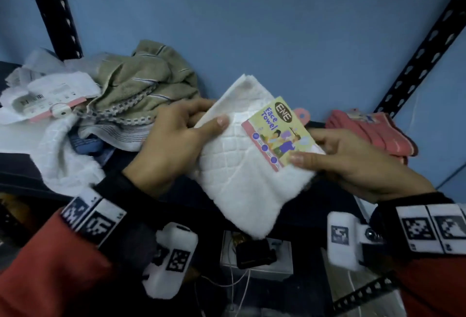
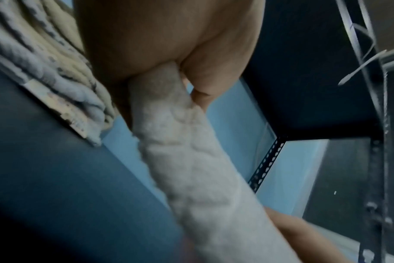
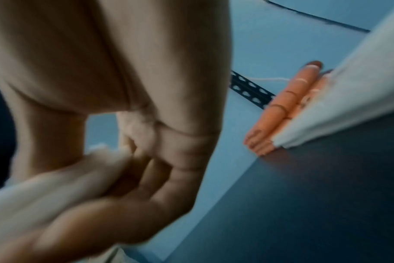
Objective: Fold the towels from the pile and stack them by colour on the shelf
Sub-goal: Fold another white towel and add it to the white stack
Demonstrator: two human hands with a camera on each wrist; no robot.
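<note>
I hold a folded white towel (image 1: pixel 237 178) in the air over the dark shelf (image 1: pixel 20 165). A yellow "Face Towel" card label (image 1: pixel 280 135) is attached to it. My left hand (image 1: pixel 176 137) pinches its left edge, thumb on top. My right hand (image 1: pixel 353 160) grips the right edge, thumb on the label's lower corner. From the left wrist, the white towel (image 2: pixel 191 169) runs out of the left hand (image 2: pixel 169 53). The right wrist view shows the right hand's fingers (image 3: pixel 173 160) curled on white cloth (image 3: pixel 56 186). A loose pile of beige (image 1: pixel 141 90) and white towels (image 1: pixel 58 155) lies at left.
Folded coral towels (image 1: pixel 373 132) lie on the shelf at right by the blue wall (image 1: pixel 252 27); the right wrist view shows the coral stack (image 3: pixel 279 113). Black perforated uprights (image 1: pixel 423 47) frame the shelf. Below sits a white box (image 1: pixel 257 256) with cables.
</note>
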